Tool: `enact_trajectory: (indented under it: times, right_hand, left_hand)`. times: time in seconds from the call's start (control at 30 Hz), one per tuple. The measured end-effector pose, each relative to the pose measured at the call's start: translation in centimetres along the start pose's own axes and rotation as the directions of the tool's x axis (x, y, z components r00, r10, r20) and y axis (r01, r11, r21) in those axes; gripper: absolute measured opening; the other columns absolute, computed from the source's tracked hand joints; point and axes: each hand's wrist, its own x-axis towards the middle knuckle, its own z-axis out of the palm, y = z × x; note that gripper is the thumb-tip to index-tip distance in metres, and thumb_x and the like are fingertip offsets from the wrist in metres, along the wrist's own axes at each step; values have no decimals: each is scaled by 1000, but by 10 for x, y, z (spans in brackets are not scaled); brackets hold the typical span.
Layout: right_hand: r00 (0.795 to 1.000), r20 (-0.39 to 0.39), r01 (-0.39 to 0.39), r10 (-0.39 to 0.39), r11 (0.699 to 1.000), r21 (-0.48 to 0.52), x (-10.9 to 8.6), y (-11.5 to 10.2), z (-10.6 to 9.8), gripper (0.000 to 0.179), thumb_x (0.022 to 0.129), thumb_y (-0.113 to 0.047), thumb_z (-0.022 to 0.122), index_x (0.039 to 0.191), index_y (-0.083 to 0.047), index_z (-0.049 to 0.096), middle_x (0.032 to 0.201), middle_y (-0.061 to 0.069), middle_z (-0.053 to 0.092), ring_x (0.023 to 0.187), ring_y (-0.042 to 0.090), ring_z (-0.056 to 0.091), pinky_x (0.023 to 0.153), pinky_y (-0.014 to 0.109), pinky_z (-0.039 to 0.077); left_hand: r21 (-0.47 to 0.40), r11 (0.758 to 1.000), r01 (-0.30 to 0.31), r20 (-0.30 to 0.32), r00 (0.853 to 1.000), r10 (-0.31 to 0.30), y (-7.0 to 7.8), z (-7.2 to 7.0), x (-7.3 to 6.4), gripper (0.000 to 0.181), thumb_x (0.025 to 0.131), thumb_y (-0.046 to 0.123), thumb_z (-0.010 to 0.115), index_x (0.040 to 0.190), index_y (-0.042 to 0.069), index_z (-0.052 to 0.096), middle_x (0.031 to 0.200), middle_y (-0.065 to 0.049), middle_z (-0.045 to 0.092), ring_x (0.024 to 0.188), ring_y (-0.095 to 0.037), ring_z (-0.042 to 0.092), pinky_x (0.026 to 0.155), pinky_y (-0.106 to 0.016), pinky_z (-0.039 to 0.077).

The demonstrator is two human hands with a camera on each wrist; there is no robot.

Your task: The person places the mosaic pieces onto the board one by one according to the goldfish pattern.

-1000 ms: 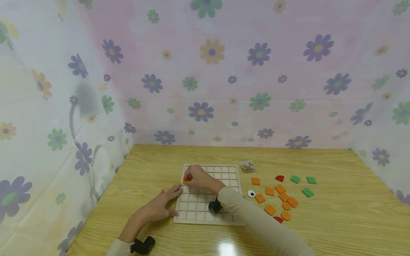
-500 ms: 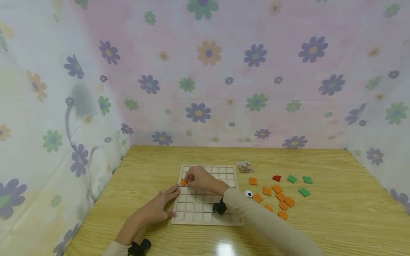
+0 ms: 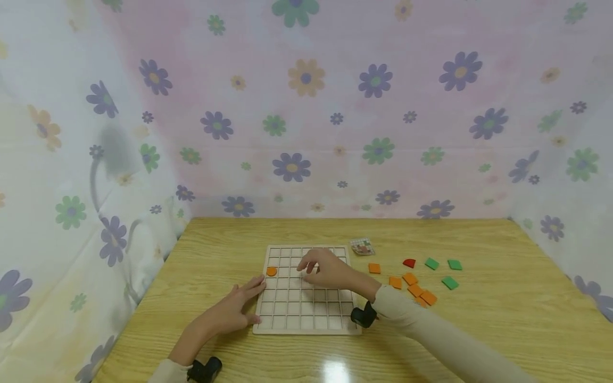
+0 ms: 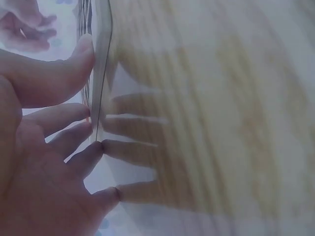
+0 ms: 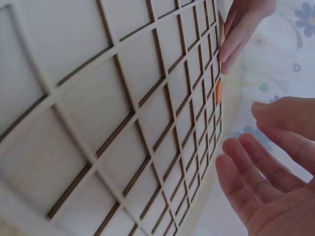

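A square wooden grid board [image 3: 293, 308] lies on the table, divided into many shallow cells. One round orange piece [image 3: 271, 271] sits in a cell of its leftmost column. My left hand [image 3: 232, 308] rests at the board's left edge, fingers straight and spread; in the left wrist view the thumb [image 4: 81, 61] touches the rim. Above the middle of the board hovers my right hand [image 3: 328, 270], its fingers loosely bent. The right wrist view shows nothing between that hand's thumb and fingers [image 5: 246, 172].
Several orange pieces [image 3: 374, 268] lie right of the board, partly hidden by the right sleeve [image 3: 421, 324]. Beyond them are a red quarter-round piece [image 3: 409, 263] and green pieces [image 3: 450, 282]. A small pattern card [image 3: 362, 247] lies by the board's far right corner.
My right hand has let go of the round orange piece, left in its cell, and moved right over the board. My left hand stays at the board's edge. The head view has shifted slightly.
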Motion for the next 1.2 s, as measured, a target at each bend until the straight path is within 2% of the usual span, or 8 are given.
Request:
enact_trajectory:
  times: [0.3, 0.7, 0.9, 1.2]
  right_hand:
    - [997, -76, 16, -16, 1000, -1, -39, 8, -26, 17, 87, -4, 66, 104, -1, 68, 101, 15, 63, 87, 25, 61, 67, 25, 54]
    - [988, -152, -24, 22, 1000, -12, -91, 16, -48, 16, 87, -8, 67, 103, -3, 68, 102, 9, 64, 86, 26, 61, 66, 31, 55]
    - [985, -160, -64, 61, 998, -16, -118, 22, -60, 19, 87, -11, 69, 105, -3, 67, 103, 12, 63, 87, 23, 60, 68, 31, 54]
    - [962, -258, -108, 89, 992, -61, -162, 32, -70, 20, 85, -11, 71, 104, -8, 67, 98, 8, 63, 82, 19, 61, 63, 27, 53]
  left_hand:
    - [7, 1000, 15, 12, 1000, -15, 2, -6, 3, 77, 82, 18, 74, 145, -3, 34, 155, -15, 18, 139, -38, 20, 108, -64, 9]
    - [23, 1000, 20, -1, 1000, -20, 5, -8, 3, 77, 81, 19, 75, 144, -1, 37, 154, -16, 22, 138, -38, 23, 108, -64, 11]
    - [25, 999, 22, -8, 1000, -22, 5, -7, 4, 77, 80, 20, 76, 144, -1, 38, 153, -16, 24, 138, -38, 24, 108, -63, 11]
    - [9, 1000, 29, -2, 1000, -29, 4, -5, 4, 77, 80, 19, 76, 144, -1, 38, 154, -15, 23, 138, -38, 24, 108, -64, 11]
